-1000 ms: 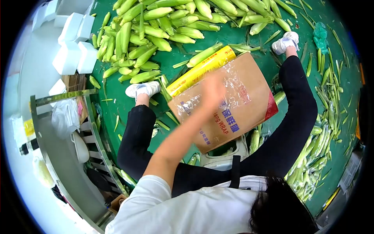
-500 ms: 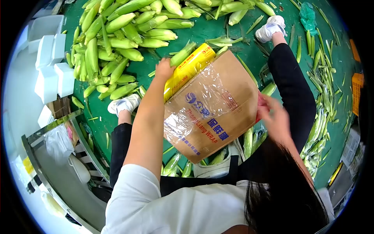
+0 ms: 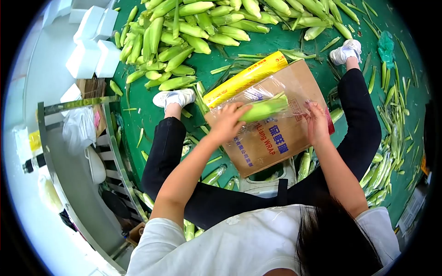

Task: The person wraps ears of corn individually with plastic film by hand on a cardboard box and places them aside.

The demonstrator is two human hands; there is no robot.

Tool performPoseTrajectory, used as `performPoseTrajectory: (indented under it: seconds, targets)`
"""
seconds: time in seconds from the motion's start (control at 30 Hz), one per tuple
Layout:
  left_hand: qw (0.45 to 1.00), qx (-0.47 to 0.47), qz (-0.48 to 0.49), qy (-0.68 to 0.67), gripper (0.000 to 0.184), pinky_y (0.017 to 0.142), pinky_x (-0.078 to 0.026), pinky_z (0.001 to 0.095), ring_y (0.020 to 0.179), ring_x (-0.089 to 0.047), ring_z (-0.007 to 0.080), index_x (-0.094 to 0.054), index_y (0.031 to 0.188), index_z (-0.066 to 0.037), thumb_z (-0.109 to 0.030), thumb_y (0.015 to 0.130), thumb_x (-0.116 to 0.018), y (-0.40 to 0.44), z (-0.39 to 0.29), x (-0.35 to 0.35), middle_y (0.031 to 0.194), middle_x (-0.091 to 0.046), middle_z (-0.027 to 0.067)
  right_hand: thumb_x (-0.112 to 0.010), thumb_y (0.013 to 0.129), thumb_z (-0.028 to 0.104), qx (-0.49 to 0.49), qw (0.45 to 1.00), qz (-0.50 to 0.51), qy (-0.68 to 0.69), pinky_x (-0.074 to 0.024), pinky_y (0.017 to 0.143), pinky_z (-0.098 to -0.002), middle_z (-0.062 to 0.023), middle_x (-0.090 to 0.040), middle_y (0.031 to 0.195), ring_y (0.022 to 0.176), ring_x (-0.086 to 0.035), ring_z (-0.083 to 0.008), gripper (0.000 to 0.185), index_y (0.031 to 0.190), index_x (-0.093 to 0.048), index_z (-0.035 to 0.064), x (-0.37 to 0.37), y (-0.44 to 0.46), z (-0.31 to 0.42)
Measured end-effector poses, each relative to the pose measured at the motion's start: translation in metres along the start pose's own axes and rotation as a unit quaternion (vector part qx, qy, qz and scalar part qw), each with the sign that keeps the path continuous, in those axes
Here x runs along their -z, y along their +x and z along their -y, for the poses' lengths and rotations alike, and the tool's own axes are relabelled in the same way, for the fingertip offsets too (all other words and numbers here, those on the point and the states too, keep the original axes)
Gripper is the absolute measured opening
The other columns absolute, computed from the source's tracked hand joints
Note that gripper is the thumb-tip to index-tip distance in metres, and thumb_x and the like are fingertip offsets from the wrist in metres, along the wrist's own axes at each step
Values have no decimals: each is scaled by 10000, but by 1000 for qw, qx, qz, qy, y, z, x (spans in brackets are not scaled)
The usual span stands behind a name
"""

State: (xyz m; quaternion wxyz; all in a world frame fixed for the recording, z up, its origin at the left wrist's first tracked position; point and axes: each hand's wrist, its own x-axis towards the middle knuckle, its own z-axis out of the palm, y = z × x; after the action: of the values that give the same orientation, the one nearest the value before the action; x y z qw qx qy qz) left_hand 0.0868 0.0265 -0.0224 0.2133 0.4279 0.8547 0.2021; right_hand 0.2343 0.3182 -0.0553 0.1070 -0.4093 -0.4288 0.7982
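My left hand (image 3: 229, 120) is closed around the stem end of a green husked ear of corn (image 3: 264, 109), which lies over a printed cardboard box (image 3: 294, 87). Clear plastic wrap (image 3: 248, 94) stretches across part of the cardboard, coming from a yellow roll of wrap (image 3: 246, 78) along its far edge. My right hand (image 3: 317, 123) is over the right side of the cardboard, fingers half curled and apart, with nothing visible in them. The corn's tip points toward this hand without touching it. Part of the box's printing is hidden by my left hand and the corn.
A large heap of corn (image 3: 184, 32) covers the floor ahead. Wrapped ears (image 3: 377, 177) and loose husks lie at the right. White foam boxes (image 3: 85, 60) and a metal rack (image 3: 46, 133) stand at the left. A stool (image 3: 271, 184) is under the cardboard.
My left hand has brought an ear of corn from beyond the yellow roll onto the cardboard. My right hand has moved from the red right edge inward over the cardboard. The view has shifted.
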Motion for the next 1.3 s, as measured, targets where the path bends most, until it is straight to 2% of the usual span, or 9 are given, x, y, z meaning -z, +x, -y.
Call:
performPoseTrajectory:
  seconds: [0.13, 0.2, 0.3, 0.43, 0.73, 0.93, 1.1, 1.2, 1.3]
  targets:
    - [997, 48, 52, -23, 664, 1051, -345, 495, 1300, -456, 341, -441, 1498, -235, -123, 883, -665, 6, -12, -4, 1405, -489, 123, -657, 930, 223, 358, 878, 45, -316, -470, 866, -369, -74, -621, 1135, 1015, -585, -232, 153, 968, -616, 80, -64, -9, -17]
    - [999, 42, 22, -13, 656, 1046, -356, 494, 1297, -458, 343, -419, 1508, -203, -154, 896, -649, 7, -6, -15, 1387, -499, 133, -707, 882, 286, 361, 748, 222, -511, -444, 949, -401, -106, -597, 1220, 1108, -570, -286, 297, 1043, -600, 60, -89, 2, -30]
    - [982, 36, -164, 86, 596, 1010, -383, 497, 1235, -485, 339, -484, 1423, -83, -200, 874, -685, 3, -11, -29, 1309, -530, 170, -740, 837, 371, 476, 638, 259, -546, -414, 992, -422, -96, -589, 1257, 1145, -564, -297, 496, 1214, -578, 92, -103, 6, -48]
    - [983, 93, -160, 14, 574, 935, -404, 470, 1115, -521, 322, -566, 1219, -93, -311, 747, -809, -67, -52, -49, 1183, -551, 122, -732, 822, 464, 500, 512, 365, -596, -422, 992, -442, -85, -590, 1285, 1153, -562, -289, 690, 1409, -506, 180, -101, 11, -28]
    - [985, -23, -172, 3, 145, 806, -454, 449, 898, -597, 335, -580, 966, -76, -181, 904, -660, -85, 10, -51, 911, -603, 121, -668, 877, 467, 407, 526, 391, -636, -507, 899, -422, -97, -617, 1115, 1055, -600, -302, 447, 1223, -678, 183, -99, 24, -26]
    - [965, 91, -71, -234, 138, 728, -496, 472, 869, -625, 407, -529, 980, -43, -173, 984, -575, -89, -18, -64, 861, -606, 192, -674, 888, 361, 363, 550, 428, -619, -466, 947, -431, -102, -586, 1201, 1137, -564, -306, 306, 1097, -735, 146, -64, -23, -25]
    - [991, 112, -68, -2, 299, 762, -535, 444, 912, -663, 361, -606, 1155, -86, -140, 869, -677, -49, 11, -37, 986, -667, 169, -672, 881, 352, 506, 542, 351, -572, -408, 1029, -457, -124, -575, 1330, 1211, -542, -307, 250, 1012, -731, 148, -117, 27, -29]
    - [990, 132, -20, 40, 449, 773, -544, 428, 911, -683, 327, -620, 1280, -118, -161, 840, -704, -41, 21, 38, 1050, -681, 156, -707, 847, 409, 198, 513, 414, -725, -414, 1029, -429, -104, -630, 1212, 1176, -568, -308, 332, 1006, -688, 118, -163, 47, 3]
    - [981, 171, -76, 53, 408, 791, -542, 440, 909, -681, 334, -629, 1269, -98, -148, 868, -681, -28, 22, 85, 1017, -681, 149, -765, 783, 429, 307, 476, 389, -726, -448, 991, -408, -96, -653, 1122, 1135, -596, -293, 449, 1054, -644, 93, -146, 13, -12]
